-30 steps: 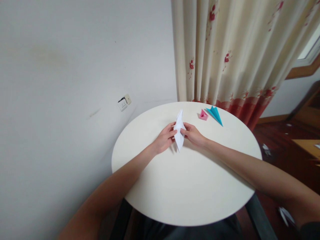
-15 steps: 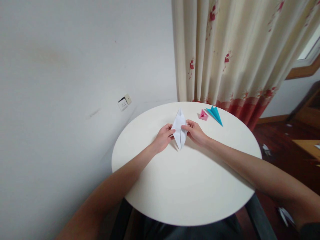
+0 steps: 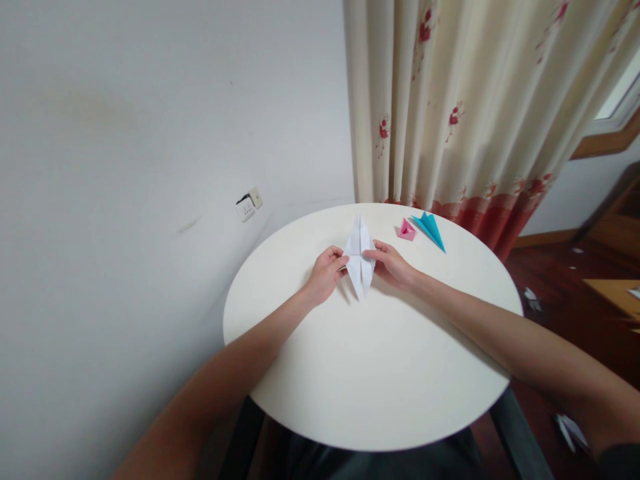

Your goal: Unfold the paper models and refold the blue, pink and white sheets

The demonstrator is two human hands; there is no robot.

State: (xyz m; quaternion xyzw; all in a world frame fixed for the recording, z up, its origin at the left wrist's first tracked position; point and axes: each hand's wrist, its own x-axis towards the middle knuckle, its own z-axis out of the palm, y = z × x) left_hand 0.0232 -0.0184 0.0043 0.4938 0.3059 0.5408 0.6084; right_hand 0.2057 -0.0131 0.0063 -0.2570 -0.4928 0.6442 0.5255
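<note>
A white folded paper (image 3: 361, 267), long and diamond-shaped with pointed ends and a crease down its middle, is held over the far half of the round white table (image 3: 370, 380). My left hand (image 3: 327, 273) pinches its left edge, thumb on top and fingers beneath. On the opposite edge my right hand (image 3: 393, 265) grips it the same way, the thumb lying on the paper's face. Some fingertips are hidden behind the paper.
Beyond my right hand lie a small pink folded paper piece (image 3: 407, 230) and a blue paper plane (image 3: 431, 231). A wall with a socket (image 3: 245, 209) rises at the left. Patterned curtains (image 3: 450, 100) hang behind the table.
The white paper's top and bottom points have shifted slightly, and its folds show more evenly, with a clear centre crease. Both hands keep their hold in nearly the same place.
</note>
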